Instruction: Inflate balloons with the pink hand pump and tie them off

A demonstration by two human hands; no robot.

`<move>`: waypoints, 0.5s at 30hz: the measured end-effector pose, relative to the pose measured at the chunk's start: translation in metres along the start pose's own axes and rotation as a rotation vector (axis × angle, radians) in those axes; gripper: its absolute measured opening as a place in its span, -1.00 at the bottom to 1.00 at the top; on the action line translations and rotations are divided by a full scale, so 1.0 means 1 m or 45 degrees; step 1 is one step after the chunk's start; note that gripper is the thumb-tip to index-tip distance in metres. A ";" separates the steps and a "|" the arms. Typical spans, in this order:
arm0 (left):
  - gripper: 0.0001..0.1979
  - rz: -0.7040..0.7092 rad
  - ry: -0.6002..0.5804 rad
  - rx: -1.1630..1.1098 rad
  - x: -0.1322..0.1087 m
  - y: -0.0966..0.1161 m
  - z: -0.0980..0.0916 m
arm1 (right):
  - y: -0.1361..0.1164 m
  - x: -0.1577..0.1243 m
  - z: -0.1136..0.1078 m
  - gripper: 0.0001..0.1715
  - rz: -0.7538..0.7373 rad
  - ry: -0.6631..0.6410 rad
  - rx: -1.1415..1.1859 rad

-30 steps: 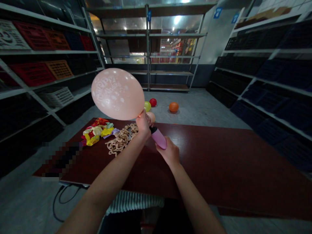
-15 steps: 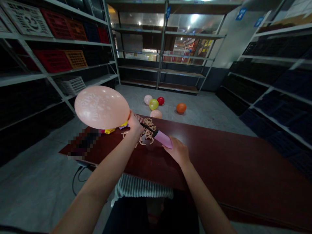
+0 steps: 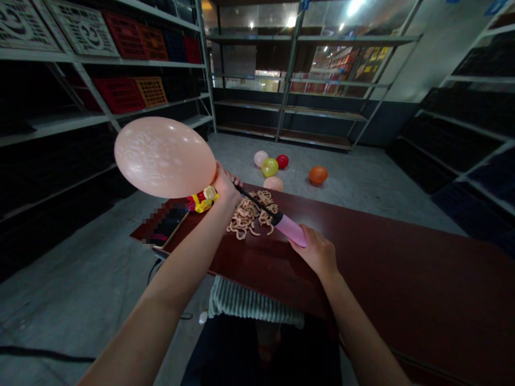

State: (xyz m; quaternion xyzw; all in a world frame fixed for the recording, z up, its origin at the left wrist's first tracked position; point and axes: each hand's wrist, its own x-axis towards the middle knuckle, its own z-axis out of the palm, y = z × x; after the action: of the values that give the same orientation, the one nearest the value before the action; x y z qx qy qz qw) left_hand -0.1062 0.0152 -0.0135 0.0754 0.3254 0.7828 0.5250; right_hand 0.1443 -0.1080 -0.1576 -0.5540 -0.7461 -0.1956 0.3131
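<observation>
Grip the neck of the round peach latex balloon [image 3: 164, 157] tightly where it bulges just left of the closed left-hand fingers [image 3: 231, 177], and steady the pink plastic hand pump [image 3: 292, 229] within the wrapped right-hand fingers [image 3: 301, 243], its thin black nozzle [image 3: 255, 199] running into the left-hand grip above the dark red wooden surface [image 3: 402, 279].

Inflated peach balloon [image 3: 164, 157], pink hand pump [image 3: 292, 227]

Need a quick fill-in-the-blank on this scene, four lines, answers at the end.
The inflated balloon is held at its neck by the ____ hand.
The right hand grips a hand pump whose barrel is ____.
On the floor, the orange balloon lies to the ____ of the red one.
A tangle of tan curled strips lies on the ____ tabletop.

Missing words: left; pink; right; dark red.
</observation>
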 end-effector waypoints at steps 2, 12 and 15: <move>-0.42 0.013 -0.067 -0.013 -0.007 -0.008 0.007 | 0.005 -0.002 0.000 -0.63 0.089 0.015 -0.019; -0.41 -0.051 -0.238 0.104 -0.044 -0.076 0.022 | 0.008 0.001 -0.004 -0.57 0.291 -0.019 0.047; -0.41 -0.126 -0.325 0.154 -0.063 -0.104 0.018 | 0.008 0.003 -0.005 -0.55 0.354 -0.019 0.050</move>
State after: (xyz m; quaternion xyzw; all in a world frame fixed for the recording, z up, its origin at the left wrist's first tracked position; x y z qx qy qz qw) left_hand 0.0102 -0.0071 -0.0467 0.1897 0.3059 0.7190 0.5946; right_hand 0.1526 -0.1070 -0.1524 -0.6474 -0.6680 -0.1316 0.3424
